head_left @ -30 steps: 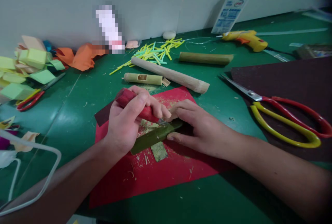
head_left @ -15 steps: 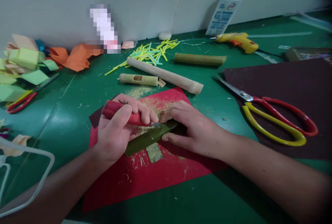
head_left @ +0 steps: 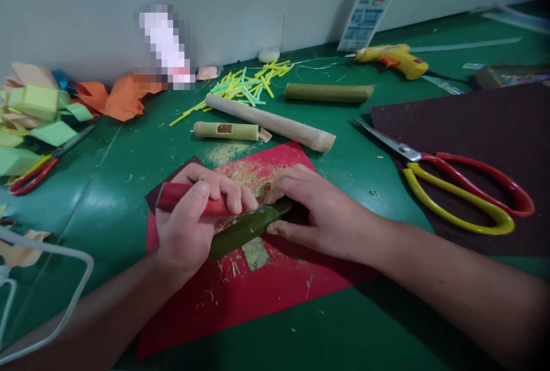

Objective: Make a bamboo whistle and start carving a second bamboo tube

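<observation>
My left hand (head_left: 189, 222) is wrapped round the red handle of a carving knife (head_left: 215, 204). Its small metal blade rests against a dark green piece of bamboo (head_left: 240, 234), which lies at a slant on red paper (head_left: 206, 319). Gripping the far right end of that bamboo is my right hand (head_left: 309, 204), thumb on the near side and fingers over the far side. Pale shavings (head_left: 244, 173) litter the paper around the hands. A flat greenish chip (head_left: 256, 254) lies just in front of the bamboo.
Behind the hands lie a notched bamboo tube (head_left: 244, 131), a long pale bamboo stick (head_left: 275, 121), another bamboo piece (head_left: 329, 93) and cut straws (head_left: 240, 85). Large scissors (head_left: 412, 156) and a yellow glue gun (head_left: 397, 60) are at right. Folded papers (head_left: 38, 104) and a white frame (head_left: 83, 262) occupy the left.
My left hand and the carving knife have shifted slightly left and back along the bamboo. My right hand keeps its hold. The whole view has moved a little.
</observation>
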The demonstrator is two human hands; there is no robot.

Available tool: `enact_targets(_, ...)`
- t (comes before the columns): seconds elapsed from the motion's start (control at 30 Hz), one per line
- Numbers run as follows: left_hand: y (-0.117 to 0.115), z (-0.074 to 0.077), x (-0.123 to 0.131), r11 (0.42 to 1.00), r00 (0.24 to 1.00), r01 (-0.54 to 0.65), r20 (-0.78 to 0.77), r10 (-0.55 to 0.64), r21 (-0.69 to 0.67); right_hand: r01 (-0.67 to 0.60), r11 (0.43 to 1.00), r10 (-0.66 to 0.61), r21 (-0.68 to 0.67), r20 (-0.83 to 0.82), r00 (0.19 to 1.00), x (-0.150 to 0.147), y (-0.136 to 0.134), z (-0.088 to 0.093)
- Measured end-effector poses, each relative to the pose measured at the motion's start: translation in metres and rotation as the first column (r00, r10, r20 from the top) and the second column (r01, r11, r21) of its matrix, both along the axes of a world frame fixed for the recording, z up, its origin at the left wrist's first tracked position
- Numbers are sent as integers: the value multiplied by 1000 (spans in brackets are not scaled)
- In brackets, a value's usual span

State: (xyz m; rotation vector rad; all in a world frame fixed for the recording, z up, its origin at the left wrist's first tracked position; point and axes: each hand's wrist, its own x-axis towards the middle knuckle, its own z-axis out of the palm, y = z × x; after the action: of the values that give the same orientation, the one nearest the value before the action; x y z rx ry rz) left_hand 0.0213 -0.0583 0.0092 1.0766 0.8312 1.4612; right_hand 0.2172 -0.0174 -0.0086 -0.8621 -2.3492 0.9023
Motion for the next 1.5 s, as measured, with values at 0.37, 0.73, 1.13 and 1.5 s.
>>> enact_targets(0.37, -6, -1, -3, 999, 999, -35, -40, 35, -1, 7, 1000, -7, -26, -4, 1000, 1, -1, -2)
enact_targets(0.73, 0, -5, -7, 1000, 1000, 20, -6, -20, 14, 28, 999, -28, -29, 6, 1000, -1, -1, -2)
enact_targets(1.13, -8, -3, -6, 999, 997, 34, -68, -33, 17, 25, 999, -26, -27, -23, 999, -1, 0, -2)
enact_targets(1.5, -3, -5, -6, 999, 998, 45, 31, -46, 29, 8, 1000, -8, 5, -33, 999, -2, 0, -5)
